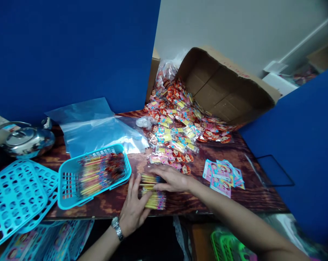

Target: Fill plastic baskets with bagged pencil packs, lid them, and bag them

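A row of thin packets (154, 202), yellow at one end and pink patterned at the other, stands packed together near the table's front edge. My left hand (133, 208) grips its left side, thumb over the top and fingers along the end; a metal watch (117, 229) is on that wrist. From the right, my right hand (173, 178) curls its fingers and thumb around the far part of the row, hiding some of it. Just to the left, a blue plastic basket (94, 197) holds similar packets in a row.
Behind my hands spreads a heap of doll-printed packets (177, 123), spilling from a tipped cardboard box (215, 87). Printed cards (220, 175) lie at right. Clear plastic sheets (98, 130), a metal kettle (25, 139) and blue perforated lids (17, 197) occupy the left. Green baskets (226, 246) sit below.
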`<state>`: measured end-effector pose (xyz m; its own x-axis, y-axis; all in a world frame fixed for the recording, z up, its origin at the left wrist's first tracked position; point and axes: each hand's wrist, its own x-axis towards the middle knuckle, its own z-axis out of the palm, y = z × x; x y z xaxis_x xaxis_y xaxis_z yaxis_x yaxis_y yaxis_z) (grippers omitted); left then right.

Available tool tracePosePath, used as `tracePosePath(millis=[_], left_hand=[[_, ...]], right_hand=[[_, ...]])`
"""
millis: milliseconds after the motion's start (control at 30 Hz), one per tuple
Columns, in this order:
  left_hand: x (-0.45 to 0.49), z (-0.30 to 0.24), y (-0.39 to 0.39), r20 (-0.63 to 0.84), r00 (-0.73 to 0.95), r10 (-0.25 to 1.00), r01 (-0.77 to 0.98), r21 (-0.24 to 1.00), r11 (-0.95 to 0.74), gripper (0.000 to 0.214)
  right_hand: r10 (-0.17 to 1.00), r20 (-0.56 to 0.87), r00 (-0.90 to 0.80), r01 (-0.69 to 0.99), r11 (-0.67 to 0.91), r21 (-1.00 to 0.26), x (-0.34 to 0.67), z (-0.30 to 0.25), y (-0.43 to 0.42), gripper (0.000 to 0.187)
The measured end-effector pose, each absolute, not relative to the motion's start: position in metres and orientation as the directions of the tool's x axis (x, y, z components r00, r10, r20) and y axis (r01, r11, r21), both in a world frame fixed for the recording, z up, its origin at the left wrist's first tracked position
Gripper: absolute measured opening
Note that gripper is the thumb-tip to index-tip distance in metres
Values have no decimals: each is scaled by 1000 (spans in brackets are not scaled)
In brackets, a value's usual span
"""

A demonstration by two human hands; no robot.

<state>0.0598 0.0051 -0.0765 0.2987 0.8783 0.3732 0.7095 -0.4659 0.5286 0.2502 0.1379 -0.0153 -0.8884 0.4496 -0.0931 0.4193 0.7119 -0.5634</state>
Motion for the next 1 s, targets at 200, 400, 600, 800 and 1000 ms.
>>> tracePosePath(millis=[200,400,600,800,1000], left_hand=[[59,-77,8,346,319,883,682,563,-467,48],[59,-75,10,313,325,893,673,587,-451,50],[60,-74,10,312,321,894,665,598,-447,43],[61,-71,11,305,320,897,677,588,-442,42],[61,-77,8,305,306,902,660,614,-432,43]], right_hand=[[534,-90,-841,494,688,-532,256,-22,135,39],[529,-53,-847,465,691,-554,257,-26,137,37],[558,18,-829,468,712,-524,254,-35,135,33],[572,33,-819,475,710,-520,254,-38,135,31],[557,-4,-831,451,669,-591,255,-32,138,30]])
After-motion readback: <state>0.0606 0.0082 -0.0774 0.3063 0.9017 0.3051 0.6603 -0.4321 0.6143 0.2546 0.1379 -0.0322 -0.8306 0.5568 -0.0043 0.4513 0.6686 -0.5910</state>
